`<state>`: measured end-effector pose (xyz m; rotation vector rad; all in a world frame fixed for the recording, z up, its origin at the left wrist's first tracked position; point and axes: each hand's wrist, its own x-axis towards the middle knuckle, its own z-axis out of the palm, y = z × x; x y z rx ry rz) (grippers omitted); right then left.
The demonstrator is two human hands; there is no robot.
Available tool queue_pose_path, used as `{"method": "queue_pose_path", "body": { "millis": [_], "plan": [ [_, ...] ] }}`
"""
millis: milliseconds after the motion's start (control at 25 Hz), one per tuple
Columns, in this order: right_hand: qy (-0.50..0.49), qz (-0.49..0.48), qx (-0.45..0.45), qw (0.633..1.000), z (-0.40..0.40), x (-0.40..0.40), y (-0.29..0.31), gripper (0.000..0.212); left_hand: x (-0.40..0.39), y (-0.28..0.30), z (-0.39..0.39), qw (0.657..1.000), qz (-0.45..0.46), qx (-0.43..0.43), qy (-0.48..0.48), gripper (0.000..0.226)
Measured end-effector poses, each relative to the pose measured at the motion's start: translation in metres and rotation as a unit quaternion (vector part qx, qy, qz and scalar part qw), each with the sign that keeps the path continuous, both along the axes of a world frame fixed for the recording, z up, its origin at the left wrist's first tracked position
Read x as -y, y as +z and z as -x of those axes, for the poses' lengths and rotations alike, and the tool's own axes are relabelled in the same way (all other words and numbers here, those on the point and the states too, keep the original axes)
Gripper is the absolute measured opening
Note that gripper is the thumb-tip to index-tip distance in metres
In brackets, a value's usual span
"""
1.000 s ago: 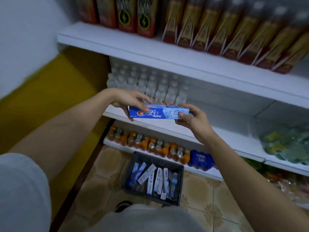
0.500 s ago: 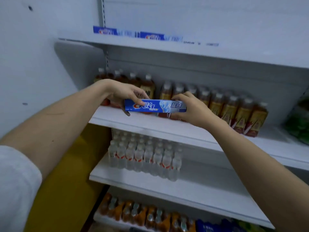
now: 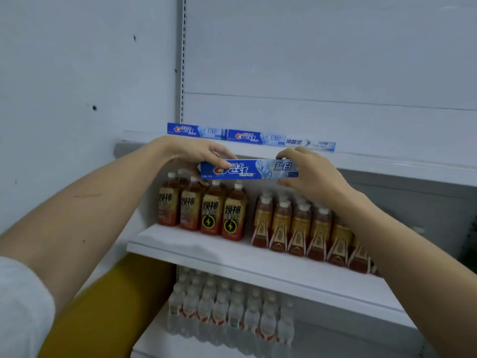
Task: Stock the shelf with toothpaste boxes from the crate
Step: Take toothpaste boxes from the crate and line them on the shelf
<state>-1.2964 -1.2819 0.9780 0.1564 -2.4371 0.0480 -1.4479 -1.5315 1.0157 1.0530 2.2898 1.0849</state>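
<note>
Both arms reach up and forward, bare forearms converging. Left hand [image 3: 196, 153] pinches the box [image 3: 249, 169] at its left end, right hand [image 3: 307, 174] curls round the right end, wrists level.

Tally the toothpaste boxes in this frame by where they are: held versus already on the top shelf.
Held toothpaste box, between left hand and right hand: 1
Blue Crest boxes on top shelf: 2, first, second
White box on that shelf: 1
Total: 4
</note>
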Motion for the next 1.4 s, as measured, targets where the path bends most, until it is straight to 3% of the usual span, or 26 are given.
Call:
{"method": "queue_pose_path", "body": {
  "millis": [280,680,800,1200,1400],
  "plan": [
    [0.002,0.021,-0.065,0.998,0.021,-0.032,0.035,0.047,-0.004,0.028,0.011,0.987,-0.145,-0.034,0.058,0.043],
    [-0.025,0.056,-0.036,0.997,0.072,-0.054,0.073,0.056,-0.035,0.042,0.053,0.954,-0.164,-0.215,0.132,0.034],
    [-0.042,0.064,-0.012,0.997,0.100,-0.060,0.080,0.057,-0.046,0.045,0.077,0.954,-0.149,-0.222,0.133,0.032],
    [-0.093,0.142,0.059,0.984,0.196,-0.078,0.079,0.032,-0.097,0.045,0.181,0.952,-0.033,-0.262,0.155,0.043],
    [-0.116,0.146,0.110,0.976,0.225,-0.084,0.083,0.040,-0.111,0.046,0.212,0.948,0.001,-0.273,0.161,0.045]
  ]
}}
